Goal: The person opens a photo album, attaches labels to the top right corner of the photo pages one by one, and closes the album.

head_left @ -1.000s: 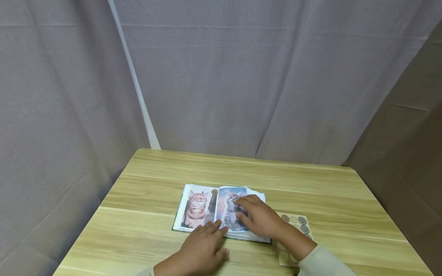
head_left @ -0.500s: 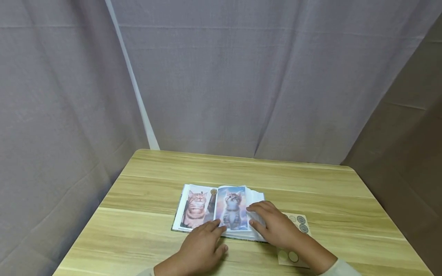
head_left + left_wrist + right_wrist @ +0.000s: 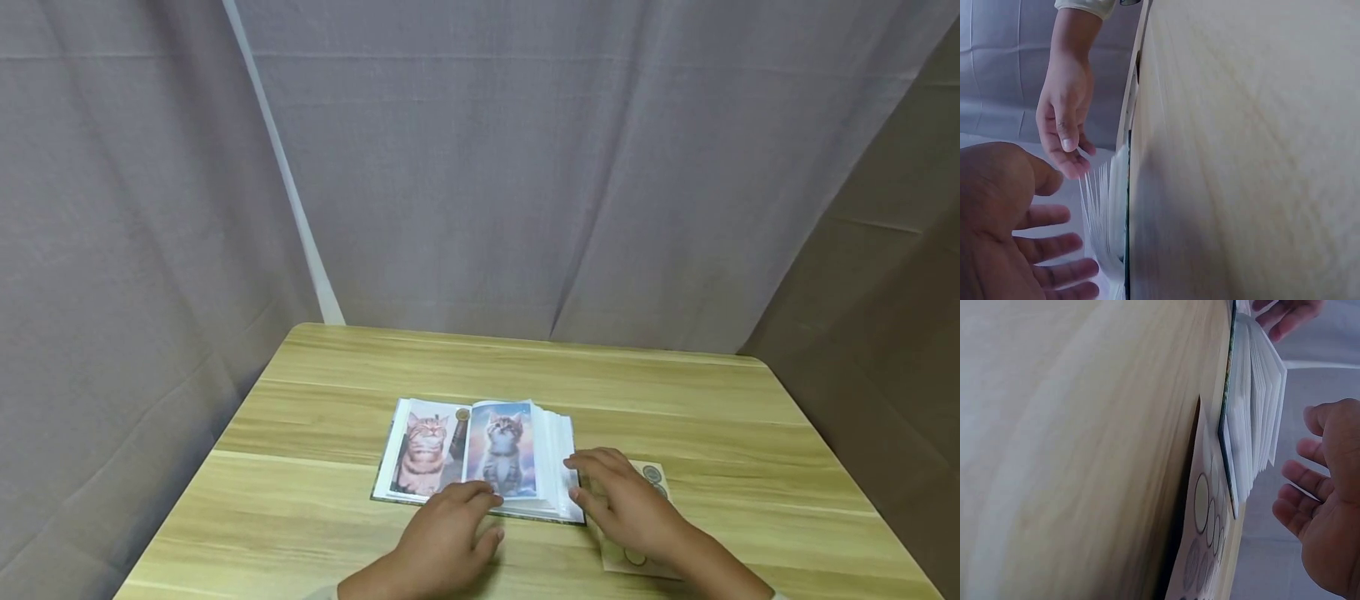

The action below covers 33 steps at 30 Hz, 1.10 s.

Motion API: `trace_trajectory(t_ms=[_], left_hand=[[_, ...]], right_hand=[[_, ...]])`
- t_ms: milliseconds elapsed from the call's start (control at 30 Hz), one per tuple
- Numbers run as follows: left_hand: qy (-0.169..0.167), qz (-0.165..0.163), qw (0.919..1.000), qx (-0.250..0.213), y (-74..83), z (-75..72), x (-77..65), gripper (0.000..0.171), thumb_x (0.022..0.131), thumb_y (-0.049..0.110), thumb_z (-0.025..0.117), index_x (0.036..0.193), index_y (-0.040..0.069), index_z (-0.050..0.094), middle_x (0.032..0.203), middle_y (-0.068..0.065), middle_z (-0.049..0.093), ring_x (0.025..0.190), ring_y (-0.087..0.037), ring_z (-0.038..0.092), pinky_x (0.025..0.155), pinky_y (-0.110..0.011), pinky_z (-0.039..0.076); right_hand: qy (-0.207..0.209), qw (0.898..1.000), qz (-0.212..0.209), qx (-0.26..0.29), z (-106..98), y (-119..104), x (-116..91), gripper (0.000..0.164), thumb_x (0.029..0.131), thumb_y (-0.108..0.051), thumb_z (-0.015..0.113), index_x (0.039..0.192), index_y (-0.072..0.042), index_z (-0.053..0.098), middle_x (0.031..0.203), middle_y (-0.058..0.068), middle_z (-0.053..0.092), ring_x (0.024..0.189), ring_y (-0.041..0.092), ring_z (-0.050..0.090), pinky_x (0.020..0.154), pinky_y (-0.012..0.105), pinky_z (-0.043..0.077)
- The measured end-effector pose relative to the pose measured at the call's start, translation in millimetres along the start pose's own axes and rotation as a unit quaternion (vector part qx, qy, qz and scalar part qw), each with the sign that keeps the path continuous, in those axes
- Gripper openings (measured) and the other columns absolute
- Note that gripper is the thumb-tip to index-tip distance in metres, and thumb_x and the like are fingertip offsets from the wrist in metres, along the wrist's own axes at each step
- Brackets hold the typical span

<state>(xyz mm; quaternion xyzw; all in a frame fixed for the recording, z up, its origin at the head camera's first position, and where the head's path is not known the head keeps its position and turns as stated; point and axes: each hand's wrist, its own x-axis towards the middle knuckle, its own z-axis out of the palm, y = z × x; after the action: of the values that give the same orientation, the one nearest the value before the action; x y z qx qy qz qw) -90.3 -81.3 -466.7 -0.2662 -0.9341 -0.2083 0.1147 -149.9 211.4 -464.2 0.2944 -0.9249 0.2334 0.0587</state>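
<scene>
A small photo album (image 3: 557,467) lies open on the table, with an orange cat picture (image 3: 423,454) on its left page and a grey tabby kitten picture (image 3: 503,450) on its right. A round brown sticker (image 3: 462,414) sits at the left page's upper right corner. My left hand (image 3: 450,533) is at the album's near edge by the spine, fingertips over the pages' lower border. Beside the album's right edge hovers my right hand (image 3: 633,504), fingers loosely bent and holding nothing. Loose pages (image 3: 1260,394) fan up in the right wrist view.
Partly under my right hand lies a beige sheet of round stickers (image 3: 617,557), right of the album. The wooden table (image 3: 300,417) has grey curtains (image 3: 450,167) behind it and at both sides.
My right hand has slid rightward off the kitten picture to the album's right edge, uncovering the page. My left hand stays nearly in place.
</scene>
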Motion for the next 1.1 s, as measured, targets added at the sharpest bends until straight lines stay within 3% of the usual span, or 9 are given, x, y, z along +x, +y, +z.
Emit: trace_trajectory(t_ms=[133, 300, 467, 833, 1000, 1100], left_hand=[[0.015, 0.024, 0.9993, -0.024, 4.1, 1.6, 1.5, 0.025, 0.094, 0.025, 0.071, 0.116, 0.015, 0.072, 0.121, 0.002, 0.067, 0.112, -0.017, 0.064, 0.094, -0.035, 0.053], [-0.011, 0.046, 0.9970, -0.061, 9.8, 3.6, 3.2, 0.022, 0.097, 0.025, 0.068, 0.116, 0.016, 0.071, 0.119, 0.007, 0.066, 0.109, -0.011, 0.065, 0.087, -0.030, 0.055], [-0.022, 0.065, 0.9955, -0.066, 16.0, 8.4, 4.0, 0.021, 0.099, 0.028, 0.065, 0.116, 0.018, 0.071, 0.119, 0.010, 0.065, 0.107, -0.007, 0.065, 0.081, -0.026, 0.055], [-0.067, 0.045, 0.9927, -0.089, 25.0, 15.8, 7.7, 0.024, 0.102, 0.032, 0.063, 0.120, 0.020, 0.070, 0.123, 0.009, 0.063, 0.110, -0.006, 0.063, 0.084, -0.027, 0.054], [-0.081, 0.033, 0.9904, -0.107, 30.1, 19.3, 12.2, 0.026, 0.102, 0.033, 0.063, 0.123, 0.020, 0.069, 0.123, 0.010, 0.063, 0.109, -0.005, 0.063, 0.084, -0.026, 0.054], [-0.082, 0.029, 0.9900, -0.111, 32.0, 22.7, 13.0, 0.026, 0.101, 0.033, 0.064, 0.122, 0.019, 0.069, 0.120, 0.009, 0.063, 0.107, -0.003, 0.062, 0.083, -0.024, 0.053]], right_hand=[[0.007, 1.000, 0.009, 0.005, -2.9, 2.3, -7.5, 0.039, 0.101, -0.029, 0.068, 0.137, -0.015, 0.063, 0.141, 0.004, 0.058, 0.133, 0.029, 0.050, 0.095, 0.057, 0.052], [0.025, 1.000, 0.014, 0.000, -4.9, 5.9, -17.1, 0.038, 0.099, -0.024, 0.070, 0.135, -0.013, 0.064, 0.139, 0.006, 0.060, 0.132, 0.032, 0.051, 0.095, 0.057, 0.051], [0.033, 0.999, 0.036, 0.000, -5.9, 10.5, -25.8, 0.037, 0.099, -0.024, 0.071, 0.133, -0.011, 0.065, 0.138, 0.004, 0.060, 0.131, 0.031, 0.051, 0.096, 0.056, 0.051], [0.052, 0.998, 0.039, -0.021, -5.6, 20.4, -40.9, 0.042, 0.095, -0.022, 0.076, 0.133, -0.011, 0.064, 0.139, 0.003, 0.061, 0.126, 0.023, 0.053, 0.089, 0.050, 0.054], [0.070, 0.997, 0.030, -0.022, -6.3, 27.2, -47.3, 0.052, 0.088, -0.019, 0.083, 0.134, -0.008, 0.063, 0.138, 0.007, 0.061, 0.131, 0.039, 0.050, 0.100, 0.062, 0.043], [0.062, 0.997, 0.052, -0.011, -6.6, 29.1, -50.4, 0.055, 0.086, -0.022, 0.084, 0.135, -0.008, 0.062, 0.136, 0.012, 0.061, 0.132, 0.046, 0.047, 0.100, 0.067, 0.040]])
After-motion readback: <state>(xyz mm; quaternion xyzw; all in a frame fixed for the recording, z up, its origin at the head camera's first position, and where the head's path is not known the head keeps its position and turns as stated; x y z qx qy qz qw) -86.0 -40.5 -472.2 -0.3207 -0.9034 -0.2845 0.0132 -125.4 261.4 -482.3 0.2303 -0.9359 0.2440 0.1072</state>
